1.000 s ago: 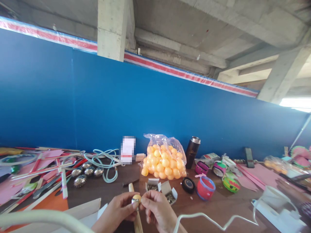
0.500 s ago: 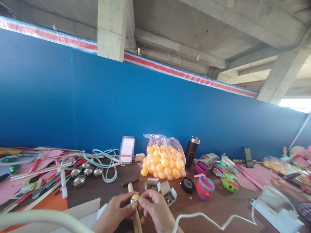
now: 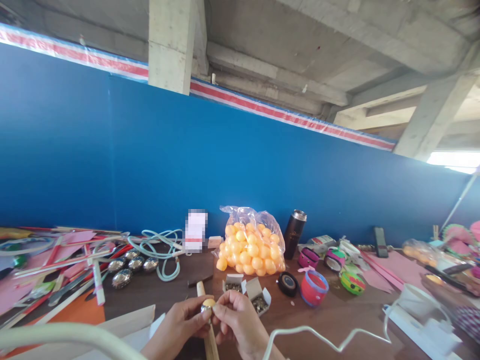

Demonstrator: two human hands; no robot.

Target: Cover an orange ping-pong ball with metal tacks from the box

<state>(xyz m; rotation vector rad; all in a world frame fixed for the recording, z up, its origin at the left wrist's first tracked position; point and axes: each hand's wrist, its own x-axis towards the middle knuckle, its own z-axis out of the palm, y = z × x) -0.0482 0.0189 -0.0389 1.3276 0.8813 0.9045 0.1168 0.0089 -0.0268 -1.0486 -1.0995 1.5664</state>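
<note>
My left hand [image 3: 183, 322] grips an orange ping-pong ball [image 3: 208, 303] whose lower part is covered in shiny silver tack heads. Thumb and fingertips of my right hand [image 3: 240, 320] are pinched together against the ball's right side; whatever they hold is too small to make out. Under both hands lies a hammer with a wooden handle [image 3: 211, 345], its dark head [image 3: 200, 281] pointing away from me. Just beyond my right hand, a small open white box [image 3: 258, 296] of metal tacks stands beside a second box [image 3: 234, 283] of them.
A clear bag of orange balls [image 3: 249, 250] stands against the blue partition [image 3: 240, 165]. Several silver-covered balls [image 3: 122, 278] lie left, near a pale blue cord [image 3: 168, 270]. A black bottle [image 3: 295, 234], tape roll [image 3: 288, 284] and red-and-blue cup [image 3: 314, 288] stand right. A white cable [image 3: 307, 330] crosses the front.
The view has shifted very slightly. Both hands stay at the ball in nearly the same pose, and the things on the table have not moved.
</note>
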